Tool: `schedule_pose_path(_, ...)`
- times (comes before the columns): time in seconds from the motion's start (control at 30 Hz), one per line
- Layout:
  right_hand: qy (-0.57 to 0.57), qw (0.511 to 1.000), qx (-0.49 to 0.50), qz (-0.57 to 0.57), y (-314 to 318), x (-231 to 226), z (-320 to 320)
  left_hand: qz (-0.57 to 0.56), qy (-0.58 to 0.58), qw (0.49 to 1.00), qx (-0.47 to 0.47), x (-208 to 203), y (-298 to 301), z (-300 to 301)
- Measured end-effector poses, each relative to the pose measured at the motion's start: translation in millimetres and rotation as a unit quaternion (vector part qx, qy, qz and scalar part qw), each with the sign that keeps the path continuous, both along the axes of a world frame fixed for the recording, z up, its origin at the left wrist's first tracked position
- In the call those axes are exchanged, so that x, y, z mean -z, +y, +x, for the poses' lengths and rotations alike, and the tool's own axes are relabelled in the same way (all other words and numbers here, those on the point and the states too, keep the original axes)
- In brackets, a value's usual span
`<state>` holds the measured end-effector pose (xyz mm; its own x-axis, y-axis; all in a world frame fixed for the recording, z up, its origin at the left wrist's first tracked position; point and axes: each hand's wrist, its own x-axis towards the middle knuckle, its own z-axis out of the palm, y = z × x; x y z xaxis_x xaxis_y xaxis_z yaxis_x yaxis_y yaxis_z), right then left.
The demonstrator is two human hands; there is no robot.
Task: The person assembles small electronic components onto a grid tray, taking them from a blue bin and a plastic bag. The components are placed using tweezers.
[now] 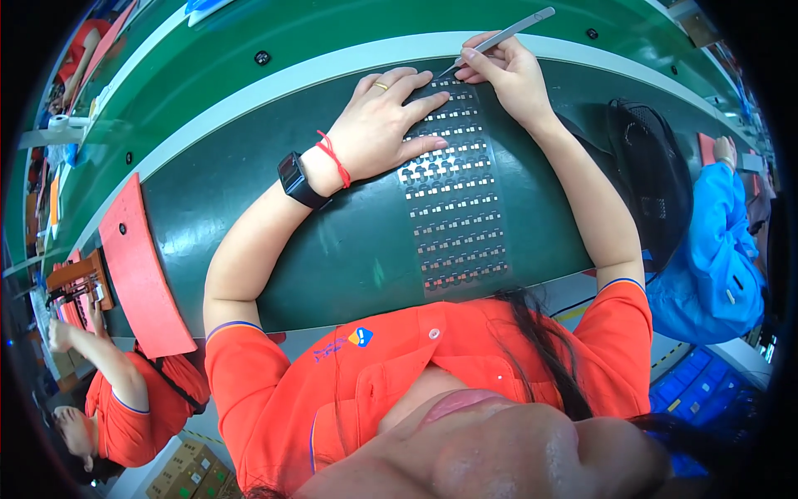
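On the green worktable lies a long clear sheet (453,205) carrying rows of small dark and silver parts, running from the far edge towards me. My left hand (384,125) rests flat over the sheet's left side near its far end, fingers spread, holding nothing. A pair of grey metal tweezers (509,35) is pinched in my right hand (509,73), tilted with the points down at the sheet's far end, near my left fingertips. Whether the tips grip anything is too small to tell.
A red mat (143,266) lies at the left of the green table (332,249). To the right sits a black mesh bag (650,183). Co-workers sit on both sides, one in a blue garment (713,249). Blue crates (698,387) stand at the lower right.
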<state>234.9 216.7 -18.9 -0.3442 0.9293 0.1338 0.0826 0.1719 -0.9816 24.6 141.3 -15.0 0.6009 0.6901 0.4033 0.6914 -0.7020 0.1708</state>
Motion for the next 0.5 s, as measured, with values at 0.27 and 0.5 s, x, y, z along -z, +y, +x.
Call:
schedule_pose_path(0.27, 0.025, 0.999, -0.031, -0.033, 10.0, 4.7, 6.9, 0.0, -0.001, 1.0, 0.002, -2.1, 1.5, 1.1)
schedule_pose_path(0.5, 0.026, 0.999, -0.03, -0.034, 9.5, 4.1, 7.1, -0.012, 0.005, 1.0, -0.001, -1.5, -1.6, 1.1)
